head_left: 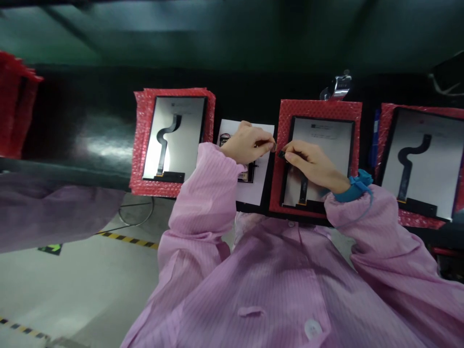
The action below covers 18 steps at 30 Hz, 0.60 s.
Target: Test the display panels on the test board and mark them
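Observation:
My left hand (250, 142) is closed in a pinch above a white printed sheet (250, 193). Its fingertips meet around something small that I cannot make out. Just to the right, my right hand (315, 162), with a blue wrist band (353, 190), pinches the dark end of a flat flex cable (282, 154). That cable's lower part runs up from a display panel (331, 140) under this hand; its middle is hidden by the fingers. The panel lies back side up on a red bubble-wrap bag (319, 107). The fingertips of both hands are close together but apart.
Another display panel (188, 130) on red bubble wrap lies left, and a third panel (427, 159) lies right. A blue pen-like object (374, 137) and a shiny metal object (340, 87) are nearby. Red bags (16, 106) stand far left, near a co-worker's sleeve (58, 210).

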{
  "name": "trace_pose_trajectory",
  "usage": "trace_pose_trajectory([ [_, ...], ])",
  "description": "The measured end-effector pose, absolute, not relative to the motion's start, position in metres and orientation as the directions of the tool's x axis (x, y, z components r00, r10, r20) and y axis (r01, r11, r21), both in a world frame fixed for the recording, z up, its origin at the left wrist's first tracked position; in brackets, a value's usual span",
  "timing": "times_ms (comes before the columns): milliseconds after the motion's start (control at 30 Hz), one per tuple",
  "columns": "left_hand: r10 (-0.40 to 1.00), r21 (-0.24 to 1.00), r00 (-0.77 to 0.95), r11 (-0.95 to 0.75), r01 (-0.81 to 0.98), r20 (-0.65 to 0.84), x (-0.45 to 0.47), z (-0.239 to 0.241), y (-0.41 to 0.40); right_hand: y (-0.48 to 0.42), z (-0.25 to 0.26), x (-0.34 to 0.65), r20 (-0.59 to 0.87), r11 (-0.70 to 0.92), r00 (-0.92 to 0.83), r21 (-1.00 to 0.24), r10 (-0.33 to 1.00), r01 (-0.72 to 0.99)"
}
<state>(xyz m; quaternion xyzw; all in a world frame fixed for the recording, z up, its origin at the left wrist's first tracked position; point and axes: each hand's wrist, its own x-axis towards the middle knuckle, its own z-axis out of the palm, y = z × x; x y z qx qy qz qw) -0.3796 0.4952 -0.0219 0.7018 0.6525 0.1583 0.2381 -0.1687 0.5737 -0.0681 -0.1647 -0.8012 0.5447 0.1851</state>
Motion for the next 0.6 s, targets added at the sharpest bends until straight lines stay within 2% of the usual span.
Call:
trace_pose_trajectory([
  [233,0.971,0.477,0.148,-0.041,0.878,-0.190,-0.3758,-0.0236,0.4941,0.5703,-0.0736,-0.1756,0.203,0.547,-0.898,-0.836,0.389,0.048],
  [600,0.967,0.482,0.154,-0.037,0.875,-0.204,-0.3744,-0.0251,0.4931,0.5704,-0.0776,-0.1764,0.211,0.586,-0.894,-0.807,0.396,0.069],
])
